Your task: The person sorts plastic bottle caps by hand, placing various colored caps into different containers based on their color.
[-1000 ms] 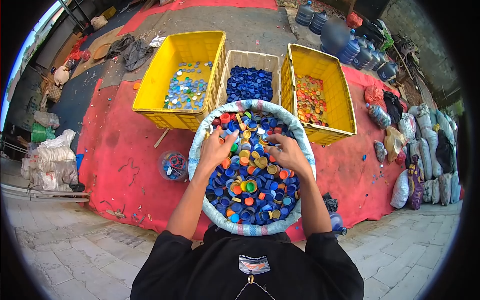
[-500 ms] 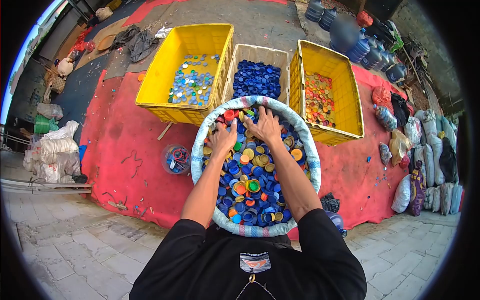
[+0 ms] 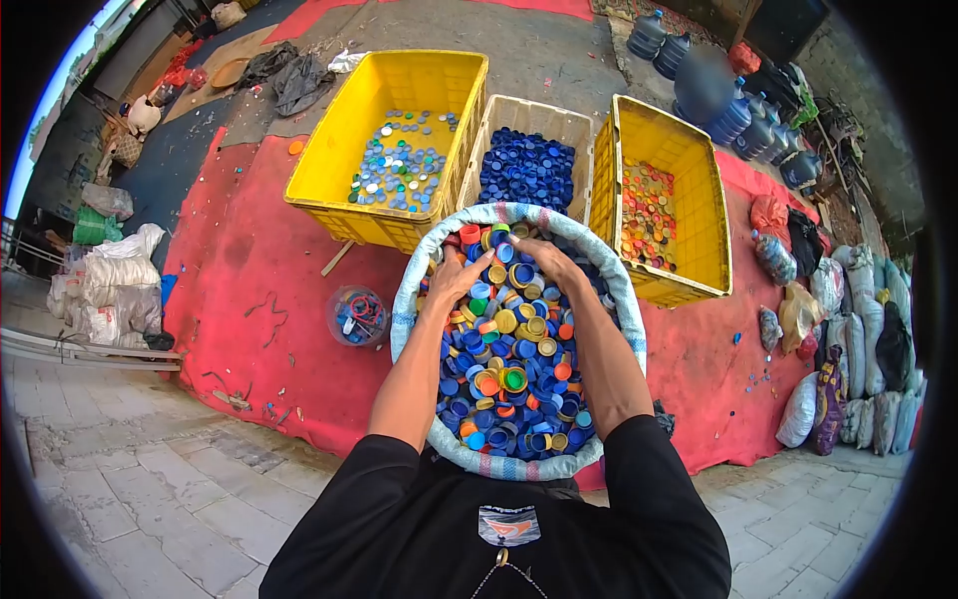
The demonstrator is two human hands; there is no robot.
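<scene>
A woven sack [image 3: 409,299] with its rim rolled down sits in front of me, full of mixed bottle caps [image 3: 514,384], mostly blue with orange, yellow and green ones. My left hand [image 3: 455,272] lies on the caps at the far left of the sack with its fingers curled into them. My right hand [image 3: 544,262] rests on the caps at the far middle, fingers bent down among them. Whether either hand has closed on caps I cannot tell.
Beyond the sack stand three crates: a yellow one [image 3: 334,165] with light-coloured caps, a cream one [image 3: 519,115] full of blue caps, a yellow one [image 3: 689,150] with orange and yellow caps. A small clear tub [image 3: 356,315] stands left of the sack on the red mat [image 3: 249,290]. Water jugs [image 3: 718,100] and filled bags [image 3: 858,329] stand to the right.
Both hands have moved from the middle of the sack to its far side and drawn closer together. The view has shifted slightly.
</scene>
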